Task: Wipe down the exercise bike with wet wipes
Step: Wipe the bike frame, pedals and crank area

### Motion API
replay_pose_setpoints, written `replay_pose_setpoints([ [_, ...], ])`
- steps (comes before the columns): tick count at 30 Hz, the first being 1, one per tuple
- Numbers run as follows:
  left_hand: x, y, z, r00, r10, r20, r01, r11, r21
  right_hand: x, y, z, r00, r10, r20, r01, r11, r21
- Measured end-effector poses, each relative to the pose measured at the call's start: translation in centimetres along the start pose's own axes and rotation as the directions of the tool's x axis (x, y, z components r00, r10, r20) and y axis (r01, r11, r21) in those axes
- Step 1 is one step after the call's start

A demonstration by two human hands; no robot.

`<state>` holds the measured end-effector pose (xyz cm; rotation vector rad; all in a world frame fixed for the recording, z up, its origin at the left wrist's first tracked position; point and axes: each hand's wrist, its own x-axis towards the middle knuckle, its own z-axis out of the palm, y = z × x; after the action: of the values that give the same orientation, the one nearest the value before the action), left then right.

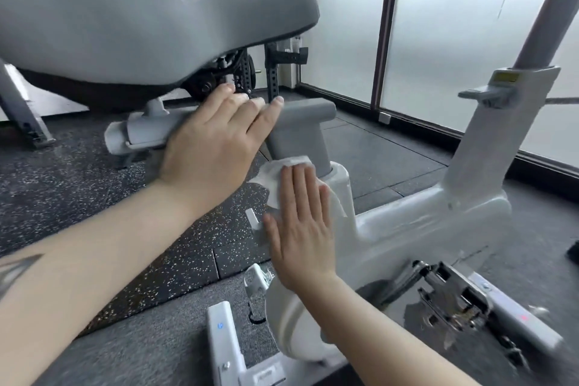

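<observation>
Bike [407, 229] frame wiped below the seat [125, 16].
Flat right hand [300, 229] pressed the wipe [279, 175] on; open left hand [213, 147] steadied the seat post [297, 131].

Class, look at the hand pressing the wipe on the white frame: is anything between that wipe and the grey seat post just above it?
Nothing visible. The right hand presses the wipe flat against the frame, its top edge already at the seat post base. The left hand rests off to the side.

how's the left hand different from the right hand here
The left hand is higher, resting on the grey seat-slider bar under the saddle, with no wipe visible under it; the right hand presses a white wet wipe flat against the white seat-post tube. Both have straight fingers, palms down.
</observation>
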<state>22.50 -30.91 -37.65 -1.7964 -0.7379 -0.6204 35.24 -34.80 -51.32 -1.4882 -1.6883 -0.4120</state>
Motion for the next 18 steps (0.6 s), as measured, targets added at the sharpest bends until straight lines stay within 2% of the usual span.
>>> replay_pose_setpoints([
  [1, 0.1, 0.1, 0.0, 1.000, -0.027, -0.014, 0.026, 0.999, -0.020, -0.7, 1.0, -0.1, 0.999, -0.039, 0.016, 0.039, 0.999, -0.024],
  [2, 0.4, 0.3, 0.0, 0.998, -0.059, -0.026, 0.058, 0.997, -0.042, -0.8, 2.3, -0.2, 1.000, -0.016, 0.010, 0.016, 1.000, -0.026],
  [4, 1.3, 0.6, 0.1, 0.995, -0.096, -0.002, 0.096, 0.993, -0.067, 0.2, 4.2, -0.5, 0.976, 0.217, -0.026, -0.214, 0.974, 0.078],
  [6, 2.5, 1.3, 0.4, 0.994, -0.095, 0.055, 0.100, 0.990, -0.100, 1.4, 3.9, -0.5, 0.909, 0.418, -0.017, -0.400, 0.881, 0.251],
  [7, 3.0, 1.6, 0.6, 0.993, -0.096, 0.070, 0.104, 0.988, -0.116, 1.3, 2.7, -0.4, 0.906, 0.422, -0.026, -0.400, 0.875, 0.272],
  [10, 3.5, 2.6, 1.6, 0.992, -0.124, 0.033, 0.126, 0.989, -0.082, -2.1, -0.6, 1.5, 0.968, 0.245, -0.052, -0.229, 0.951, 0.207],
  [12, 3.1, 3.0, 2.3, 0.994, -0.113, -0.003, 0.112, 0.992, -0.055, -4.3, 0.0, 2.6, 0.984, 0.176, -0.031, -0.169, 0.972, 0.165],
  [14, 2.9, 3.0, 2.6, 0.994, -0.100, -0.035, 0.098, 0.994, -0.050, -4.6, 1.4, 3.3, 0.970, 0.237, -0.049, -0.226, 0.959, 0.173],
  [18, 2.9, 3.3, 2.4, 0.993, -0.088, -0.085, 0.083, 0.994, -0.064, -2.6, 0.2, 3.3, 0.888, 0.457, -0.054, -0.421, 0.854, 0.306],
])
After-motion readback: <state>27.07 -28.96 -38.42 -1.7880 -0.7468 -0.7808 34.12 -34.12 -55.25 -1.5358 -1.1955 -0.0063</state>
